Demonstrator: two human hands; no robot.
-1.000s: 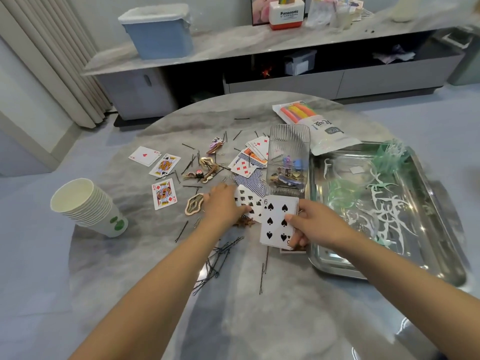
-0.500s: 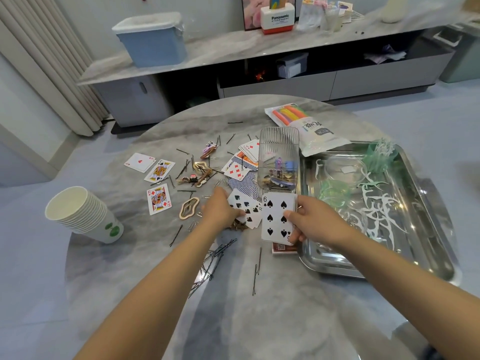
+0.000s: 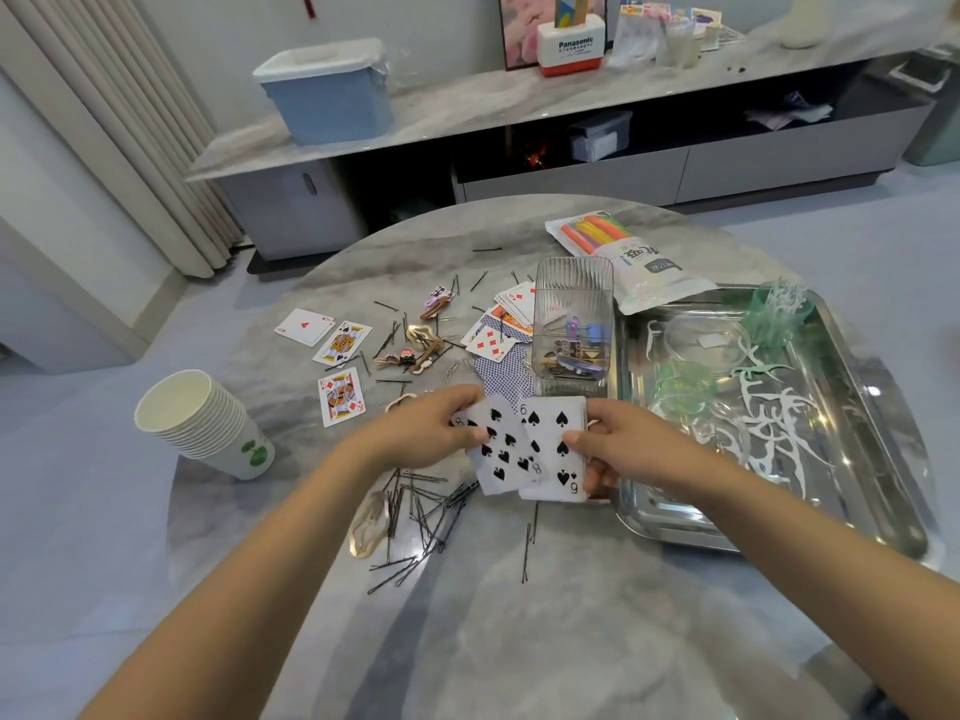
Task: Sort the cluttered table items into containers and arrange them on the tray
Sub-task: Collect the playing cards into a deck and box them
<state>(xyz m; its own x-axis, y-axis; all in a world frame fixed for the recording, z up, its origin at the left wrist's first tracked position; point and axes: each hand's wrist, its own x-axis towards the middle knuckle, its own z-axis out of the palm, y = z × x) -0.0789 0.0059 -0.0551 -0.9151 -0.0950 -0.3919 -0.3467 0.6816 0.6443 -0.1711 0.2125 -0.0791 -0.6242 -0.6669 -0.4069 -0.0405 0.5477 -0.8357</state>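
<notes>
Sorting judged partly done, cards in hand. Taken relative to the clear container point(image 3: 574, 324), left to right. Far left: stack of paper cups point(image 3: 205, 423), unused. Left: loose playing cards point(image 3: 340, 350) face up, hair clips point(image 3: 415, 350) and scattered bobby pins point(image 3: 415, 517), all unsorted. Just below-left: left hand point(image 3: 426, 433), fingers curled on the eight of spades point(image 3: 501, 454), brought against the other cards. Inside the container: some clips already dropped in. Directly below: right hand point(image 3: 618, 449) closed round a card pile point(image 3: 556, 454), six of spades on top. Right: metal tray point(image 3: 670, 527), touching the container, strewn with white floss picks point(image 3: 774, 433). Above-right: packet point(image 3: 628, 257). Most clutter judged left.
</notes>
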